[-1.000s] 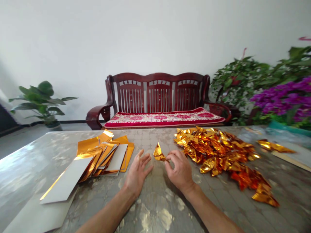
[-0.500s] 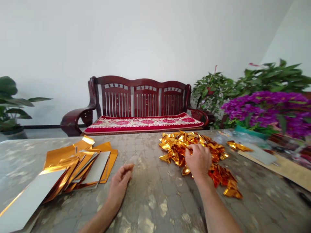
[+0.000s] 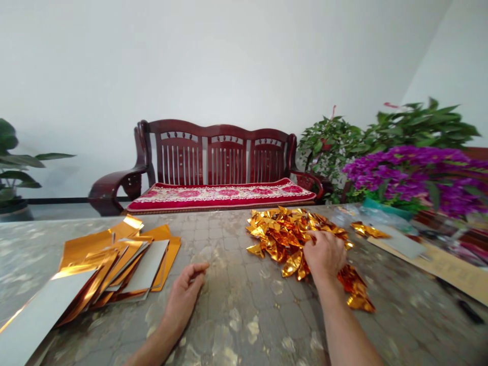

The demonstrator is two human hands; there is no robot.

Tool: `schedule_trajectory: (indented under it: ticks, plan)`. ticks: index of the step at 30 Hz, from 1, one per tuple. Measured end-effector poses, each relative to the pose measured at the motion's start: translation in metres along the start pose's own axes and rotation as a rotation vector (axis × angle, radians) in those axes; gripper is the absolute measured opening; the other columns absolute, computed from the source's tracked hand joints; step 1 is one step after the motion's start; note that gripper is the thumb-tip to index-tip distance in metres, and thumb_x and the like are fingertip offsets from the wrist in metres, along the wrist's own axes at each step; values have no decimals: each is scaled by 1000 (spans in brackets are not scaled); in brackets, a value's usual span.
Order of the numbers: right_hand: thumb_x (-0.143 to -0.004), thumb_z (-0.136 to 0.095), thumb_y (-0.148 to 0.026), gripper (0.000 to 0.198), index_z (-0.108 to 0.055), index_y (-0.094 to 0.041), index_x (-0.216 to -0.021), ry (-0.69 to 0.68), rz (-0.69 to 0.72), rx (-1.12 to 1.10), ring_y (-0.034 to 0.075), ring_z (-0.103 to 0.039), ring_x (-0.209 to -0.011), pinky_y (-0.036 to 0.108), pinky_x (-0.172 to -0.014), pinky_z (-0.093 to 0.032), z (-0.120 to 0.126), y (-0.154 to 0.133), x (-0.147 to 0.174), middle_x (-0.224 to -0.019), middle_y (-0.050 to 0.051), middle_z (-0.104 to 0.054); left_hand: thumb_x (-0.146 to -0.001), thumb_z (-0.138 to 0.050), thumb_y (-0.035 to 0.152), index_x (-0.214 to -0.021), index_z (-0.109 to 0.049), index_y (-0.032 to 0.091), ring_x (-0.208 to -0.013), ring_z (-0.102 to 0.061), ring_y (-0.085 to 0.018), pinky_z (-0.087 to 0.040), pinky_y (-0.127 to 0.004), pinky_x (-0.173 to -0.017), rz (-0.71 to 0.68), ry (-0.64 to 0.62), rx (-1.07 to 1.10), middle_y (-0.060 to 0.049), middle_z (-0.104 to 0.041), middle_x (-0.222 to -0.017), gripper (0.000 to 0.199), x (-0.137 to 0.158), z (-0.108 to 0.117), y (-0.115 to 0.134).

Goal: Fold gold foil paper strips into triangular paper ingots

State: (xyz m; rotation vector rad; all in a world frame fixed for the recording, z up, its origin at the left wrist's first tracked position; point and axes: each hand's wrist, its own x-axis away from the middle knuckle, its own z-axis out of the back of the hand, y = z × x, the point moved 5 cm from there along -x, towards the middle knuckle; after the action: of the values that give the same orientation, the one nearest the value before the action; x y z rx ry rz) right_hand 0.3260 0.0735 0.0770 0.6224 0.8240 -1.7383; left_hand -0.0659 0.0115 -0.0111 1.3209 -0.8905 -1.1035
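Observation:
My left hand (image 3: 185, 288) rests on its side on the table, fingers loosely bent. A gap shows between thumb and forefinger, and nothing is in it. Just left of it lies a spread stack of gold foil paper sheets (image 3: 124, 264), some with their pale backs up. My right hand (image 3: 326, 254) reaches over a heap of folded gold foil pieces (image 3: 276, 234). Its fingers curl down into the heap's right side, and whatever they hold is hidden behind the hand. More folded foil pieces (image 3: 356, 292), orange-gold, lie just right of the right wrist.
The table (image 3: 236, 300) has a patterned, glossy cover. On the right are a flat brown cardboard strip (image 3: 453, 267), a small foil piece (image 3: 369, 231), clear plastic and purple flowers (image 3: 412, 170). A dark wooden bench (image 3: 224, 157) with a red cushion stands behind.
My right hand has moved right across the foil heap, uncovering pieces on its left. The left hand stays nearly in place. The whole view has shifted slightly.

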Motion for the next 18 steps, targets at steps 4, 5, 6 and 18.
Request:
schedule_trajectory:
  ticks: [4, 5, 6, 18]
  plan:
    - [-82, -51, -12, 29, -77, -20, -93, 120, -12, -159, 27, -52, -90, 39, -79, -36, 12, -7, -1, -98, 10, -69, -71, -68, 47, -97, -73, 19, -89, -64, -24, -50, -33, -81, 0, -14, -19, -5, -73, -92, 39, -1, -1, -3]
    - [-81, -50, -9, 30, -76, -20, -90, 122, 19, -207, 26, -52, -92, 39, -81, -37, 14, -15, 1, -99, 10, -70, -71, -68, 48, -98, -72, 19, -88, -64, -24, -50, -34, -81, 4, -14, -24, -5, -73, -92, 39, -1, -2, -3]
    - [-81, -50, -8, 30, -75, -21, -88, 105, 69, -256, 25, -53, -93, 38, -84, -38, 16, -26, 3, -99, 9, -70, -71, -67, 48, -98, -72, 19, -87, -64, -24, -50, -34, -80, 7, -15, -29, -5, -73, -92, 40, -1, -2, -4]
    - [-89, -52, -10, 32, -73, -26, -106, -489, 457, -280, 22, -54, -105, 31, -88, -38, -24, -159, 25, -109, 3, -72, -66, -71, 53, -97, -71, 18, -78, -63, -21, -51, -32, -74, 59, -5, 34, -5, -72, -88, 47, -3, -2, -5]
